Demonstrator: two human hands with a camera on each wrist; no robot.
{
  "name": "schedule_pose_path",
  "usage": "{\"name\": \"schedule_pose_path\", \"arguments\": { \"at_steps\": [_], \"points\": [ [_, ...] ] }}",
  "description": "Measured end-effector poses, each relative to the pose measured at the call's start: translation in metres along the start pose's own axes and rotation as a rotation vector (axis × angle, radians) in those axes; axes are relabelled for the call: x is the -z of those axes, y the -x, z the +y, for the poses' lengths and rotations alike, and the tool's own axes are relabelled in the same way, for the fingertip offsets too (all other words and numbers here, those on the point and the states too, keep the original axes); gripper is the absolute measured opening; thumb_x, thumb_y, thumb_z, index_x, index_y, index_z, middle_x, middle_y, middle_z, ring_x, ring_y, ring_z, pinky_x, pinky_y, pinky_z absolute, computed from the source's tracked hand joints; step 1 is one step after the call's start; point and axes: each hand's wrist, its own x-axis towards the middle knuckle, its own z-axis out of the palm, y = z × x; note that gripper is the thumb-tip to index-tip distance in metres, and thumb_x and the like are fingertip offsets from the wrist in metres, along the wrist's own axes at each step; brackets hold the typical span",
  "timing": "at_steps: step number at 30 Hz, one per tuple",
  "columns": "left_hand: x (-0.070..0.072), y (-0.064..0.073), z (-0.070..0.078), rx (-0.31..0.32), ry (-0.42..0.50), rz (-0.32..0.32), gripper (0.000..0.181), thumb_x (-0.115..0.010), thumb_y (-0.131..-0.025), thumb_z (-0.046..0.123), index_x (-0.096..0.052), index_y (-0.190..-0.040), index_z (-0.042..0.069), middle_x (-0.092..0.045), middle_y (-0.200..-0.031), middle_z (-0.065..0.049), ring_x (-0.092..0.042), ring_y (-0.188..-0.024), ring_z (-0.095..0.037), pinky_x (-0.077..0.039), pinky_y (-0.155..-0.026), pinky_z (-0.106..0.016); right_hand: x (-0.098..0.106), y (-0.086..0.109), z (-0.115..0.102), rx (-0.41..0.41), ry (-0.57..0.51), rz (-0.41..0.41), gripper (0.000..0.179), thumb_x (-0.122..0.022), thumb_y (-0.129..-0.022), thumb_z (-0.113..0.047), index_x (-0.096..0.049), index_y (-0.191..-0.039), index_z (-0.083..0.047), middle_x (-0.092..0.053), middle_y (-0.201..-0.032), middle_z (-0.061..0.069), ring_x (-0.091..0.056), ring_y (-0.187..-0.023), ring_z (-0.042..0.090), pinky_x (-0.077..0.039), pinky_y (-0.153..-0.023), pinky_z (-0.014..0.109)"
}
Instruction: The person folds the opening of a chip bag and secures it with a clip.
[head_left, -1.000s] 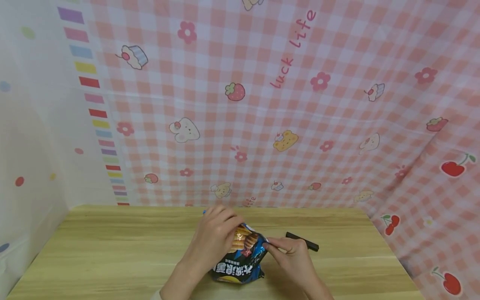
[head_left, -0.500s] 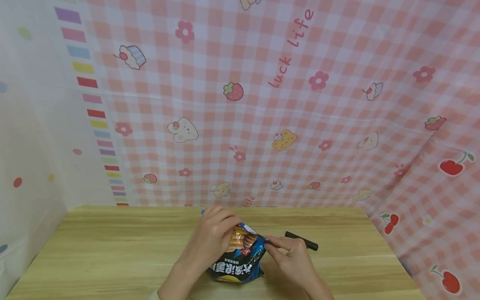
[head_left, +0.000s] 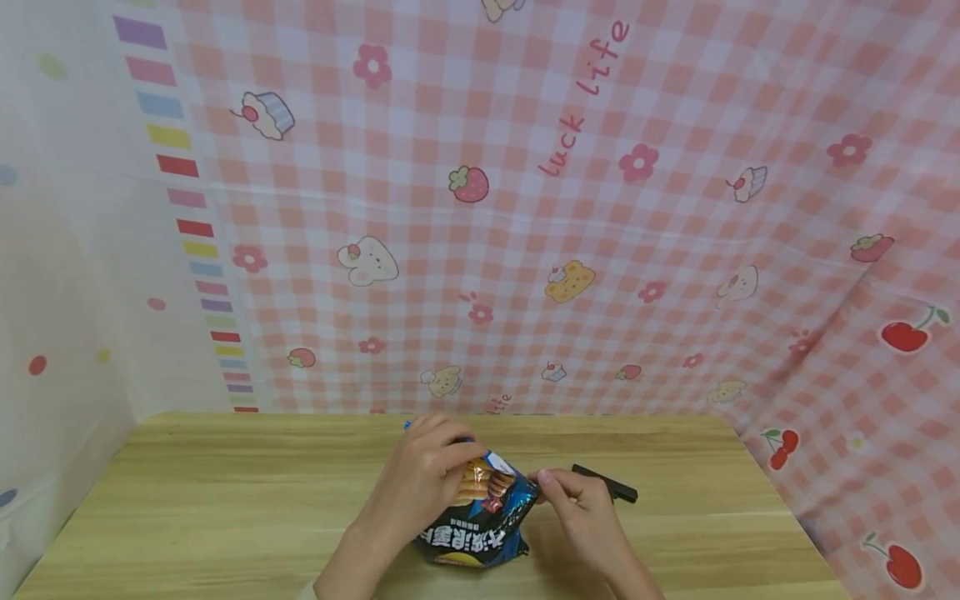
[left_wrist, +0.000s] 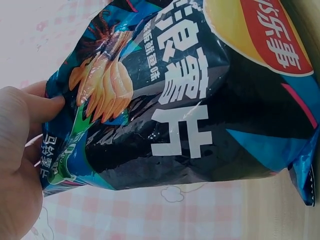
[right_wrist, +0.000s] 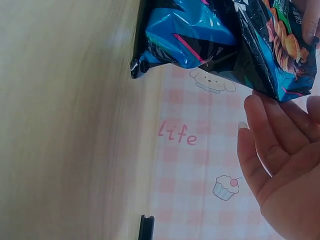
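A black and blue bag of potato chips (head_left: 472, 529) with pictures of chips and white lettering stands tilted on the table, its printed front showing. My left hand (head_left: 427, 467) grips its upper edge; in the left wrist view the thumb (left_wrist: 50, 107) lies on the front and the other fingers go behind. At the bag's upper right corner is my right hand (head_left: 585, 508), fingertips right at the edge. From the right wrist view, its fingers (right_wrist: 267, 122) reach out fairly straight beneath that corner, the thumb off the bag's front.
A slim black bar-shaped object (head_left: 604, 482) lies on the wood-grain table (head_left: 247, 500) just behind my right hand. A pink checked cloth (head_left: 420, 208) hangs behind the table, with more cloth at both sides.
My right thumb has come up off the bag's corner, which it pinched before. The left hand keeps its grip, and the bag's upper edge shows a little more beside it.
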Motion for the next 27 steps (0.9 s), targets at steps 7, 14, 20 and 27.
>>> {"name": "schedule_pose_path", "arguments": {
  "at_steps": [7,14,20,27],
  "points": [
    [-0.0005,-0.0012,0.0041,0.016,0.027,0.032,0.014,-0.074,-0.079,0.002,-0.081,-0.088,0.012,-0.075,-0.093,0.004,-0.066,-0.091,-0.015,-0.055,-0.089,-0.036,-0.0007,0.0008,0.0024,0.022,0.047,-0.018,0.018,-0.066,-0.104,-0.02,-0.082,-0.103,-0.011,-0.079,-0.094,-0.002,-0.072,-0.087,0.014,-0.056,-0.082,0.029],
    [-0.0026,-0.0019,0.0077,0.057,-0.005,0.033,0.012,-0.085,-0.084,0.024,-0.079,-0.087,0.014,-0.074,-0.091,0.004,-0.066,-0.09,-0.015,-0.054,-0.091,-0.039,0.0,0.0002,0.0007,0.037,0.088,-0.055,0.017,-0.068,-0.104,-0.023,-0.082,-0.106,-0.014,-0.079,-0.1,-0.002,-0.07,-0.088,0.012,-0.057,-0.08,0.031],
    [-0.0039,-0.0026,0.0087,0.066,-0.041,0.018,0.012,-0.087,-0.083,0.02,-0.079,-0.088,0.014,-0.076,-0.092,0.001,-0.068,-0.092,-0.016,-0.055,-0.093,-0.04,-0.0004,-0.0005,0.0005,0.058,0.131,-0.066,0.014,-0.07,-0.102,-0.025,-0.081,-0.105,-0.016,-0.078,-0.094,-0.006,-0.069,-0.085,0.011,-0.055,-0.075,0.031],
    [-0.0022,-0.0029,0.0084,0.068,-0.072,-0.033,0.016,-0.086,-0.084,0.019,-0.08,-0.096,0.011,-0.076,-0.096,0.001,-0.067,-0.095,-0.017,-0.054,-0.096,-0.041,-0.0022,-0.0015,0.0028,0.092,0.163,-0.061,0.01,-0.075,-0.099,-0.024,-0.081,-0.103,-0.017,-0.076,-0.09,-0.01,-0.069,-0.083,0.009,-0.057,-0.075,0.031]
  ]
}}
